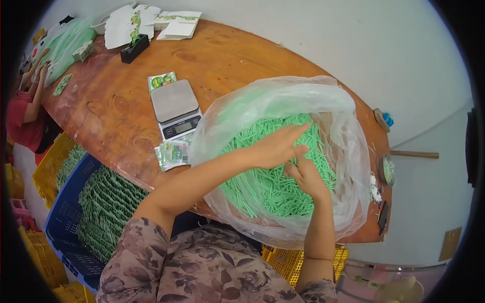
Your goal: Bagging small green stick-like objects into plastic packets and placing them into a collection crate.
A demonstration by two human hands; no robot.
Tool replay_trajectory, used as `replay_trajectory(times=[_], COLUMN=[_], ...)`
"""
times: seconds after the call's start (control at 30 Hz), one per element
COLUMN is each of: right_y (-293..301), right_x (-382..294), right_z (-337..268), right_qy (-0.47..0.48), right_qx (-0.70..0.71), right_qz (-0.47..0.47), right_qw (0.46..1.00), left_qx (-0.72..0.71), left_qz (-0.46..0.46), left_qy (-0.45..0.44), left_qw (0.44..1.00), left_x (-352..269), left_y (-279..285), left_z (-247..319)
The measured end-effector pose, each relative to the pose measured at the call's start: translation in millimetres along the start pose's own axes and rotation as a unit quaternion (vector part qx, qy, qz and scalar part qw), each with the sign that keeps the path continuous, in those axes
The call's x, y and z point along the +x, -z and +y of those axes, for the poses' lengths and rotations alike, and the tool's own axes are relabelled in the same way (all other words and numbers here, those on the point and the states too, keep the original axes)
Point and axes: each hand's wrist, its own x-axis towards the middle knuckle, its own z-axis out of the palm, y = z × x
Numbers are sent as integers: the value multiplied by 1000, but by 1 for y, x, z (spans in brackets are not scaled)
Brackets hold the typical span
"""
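Note:
A large clear plastic bag (350, 151) stands wide-mouthed on the table, filled with short, thin light-green sticks (280, 197). My left hand (278, 146) reaches across the sticks from the left, its fingers stretched forward. Just below it, my right hand (307, 174) is over the sticks with fingers bent, and the two hands meet or overlap near the thumbs. Whether either hand holds any sticks is hidden. Left of the bag sits a digital kitchen scale (175, 102) with a bare metal platform. Printed green-and-white sachets (175, 154) lie by its front edge, and another sachet (162, 80) lies behind it.
A black tape dispenser (135, 48) and white printed packaging (127, 26) occupy the wooden table's (242, 57) far side. Below its left edge, a blue crate (62, 227) holds many green packets (110, 208). A co-worker in a red shirt (24, 117) works at far left. Yellow crates (282, 261) stand beneath the table.

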Motion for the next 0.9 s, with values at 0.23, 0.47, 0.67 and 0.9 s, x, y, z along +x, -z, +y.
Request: replay_trajectory(times=[0.23, 0.47, 0.67, 0.9], right_y=[-3, -6, -4, 8], right_x=[-2, -4, -12, -53], right_z=[5, 10, 10, 27], right_qy=[-91, -115, -126, -173], right_qx=[46, 135, 291, 318], right_qz=[-28, -49, -28, 20], right_qw=[994, 983, 948, 932], left_qx=[-123, -94, -116, -107], left_qz=[-51, -71, 14, -166], left_qy=[175, 247, 221, 194], left_qw=[976, 962, 968, 961], left_x=[-2, 1, 6, 48], left_y=[11, 2, 16, 15], left_z=[-15, -15, -22, 30])
